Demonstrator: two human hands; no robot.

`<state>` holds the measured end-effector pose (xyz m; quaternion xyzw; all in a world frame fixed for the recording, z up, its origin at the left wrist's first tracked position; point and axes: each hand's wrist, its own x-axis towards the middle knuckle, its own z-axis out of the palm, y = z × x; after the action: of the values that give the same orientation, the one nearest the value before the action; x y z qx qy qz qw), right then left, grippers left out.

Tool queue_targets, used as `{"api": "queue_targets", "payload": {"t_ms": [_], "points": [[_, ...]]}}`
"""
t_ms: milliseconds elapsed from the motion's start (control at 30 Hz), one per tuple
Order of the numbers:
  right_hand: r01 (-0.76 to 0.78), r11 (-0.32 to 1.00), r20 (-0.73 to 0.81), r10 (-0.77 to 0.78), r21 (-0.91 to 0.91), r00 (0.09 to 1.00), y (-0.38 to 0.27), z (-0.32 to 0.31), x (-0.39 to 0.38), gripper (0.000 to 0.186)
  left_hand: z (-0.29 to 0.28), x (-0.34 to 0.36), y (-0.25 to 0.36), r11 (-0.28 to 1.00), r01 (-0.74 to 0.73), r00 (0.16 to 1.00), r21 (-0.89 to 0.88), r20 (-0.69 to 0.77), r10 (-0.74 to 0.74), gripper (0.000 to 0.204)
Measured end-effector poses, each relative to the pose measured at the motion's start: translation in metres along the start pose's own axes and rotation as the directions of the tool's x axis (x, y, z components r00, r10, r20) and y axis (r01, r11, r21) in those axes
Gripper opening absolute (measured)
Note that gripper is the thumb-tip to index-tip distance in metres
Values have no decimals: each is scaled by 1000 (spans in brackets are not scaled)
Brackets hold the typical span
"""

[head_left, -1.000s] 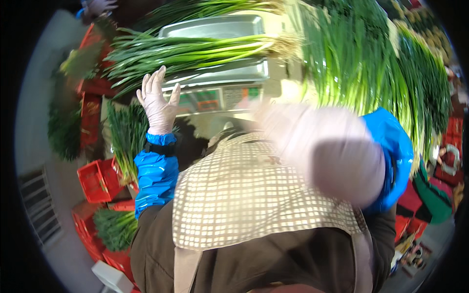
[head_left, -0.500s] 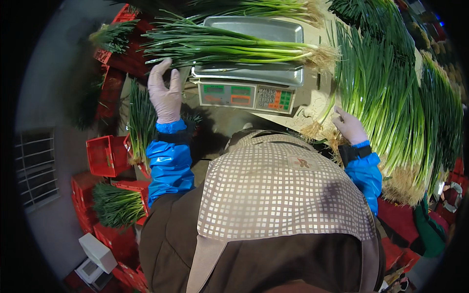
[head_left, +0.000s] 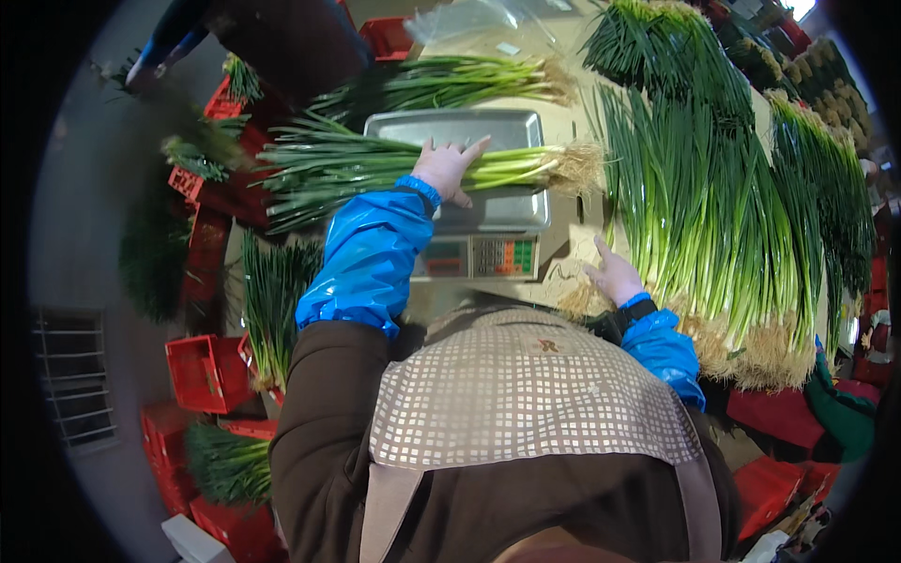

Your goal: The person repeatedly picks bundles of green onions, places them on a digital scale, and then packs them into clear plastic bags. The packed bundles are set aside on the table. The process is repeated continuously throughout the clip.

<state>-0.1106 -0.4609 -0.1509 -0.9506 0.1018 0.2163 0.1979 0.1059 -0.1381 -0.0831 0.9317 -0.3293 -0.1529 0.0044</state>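
In gloves and blue sleeve covers, my left hand [head_left: 444, 171] lies spread across a green onion bundle [head_left: 507, 166] on the metal tray [head_left: 479, 212] of a digital scale [head_left: 502, 255]. My right hand [head_left: 615, 272], index finger extended and holding nothing, is beside the scale, near a few roots [head_left: 582, 300] and the left edge of a broad pile of green onions [head_left: 694, 225].
Another bundle [head_left: 469, 80] lies behind the scale on the pale table [head_left: 563, 225], near clear plastic [head_left: 469, 23]. More piles [head_left: 817, 197] are at the right. Red crates [head_left: 206, 375] with onions line the left. A co-worker's arm [head_left: 164, 42] shows upper left.
My left hand has moved rightward from the bundle's leaf ends onto its middle. My right hand has dropped slightly left beside the scale, and the view has shifted.
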Motion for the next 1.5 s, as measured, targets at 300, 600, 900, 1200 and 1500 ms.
{"api": "queue_targets", "payload": {"t_ms": [300,600,900,1200,1500], "points": [[85,982,-372,-17,167,928,19,38,-10,75,-7,26,-17,992,-118,990,51,-73,122,58],[-148,988,-280,133,-32,951,3,74,-4,102,-125,145,-56,920,-263,926,289,-192,326,44],[-215,977,-260,210,11,943,-8,76,-1,107,-83,284,-39,685,-588,761,430,5,649,32],[-231,972,-252,217,-28,943,-9,77,1,107,-37,306,-44,685,-578,769,444,14,639,38],[-268,962,-160,258,-47,953,-4,81,3,109,-23,306,-43,707,-560,804,432,76,590,116]]}}
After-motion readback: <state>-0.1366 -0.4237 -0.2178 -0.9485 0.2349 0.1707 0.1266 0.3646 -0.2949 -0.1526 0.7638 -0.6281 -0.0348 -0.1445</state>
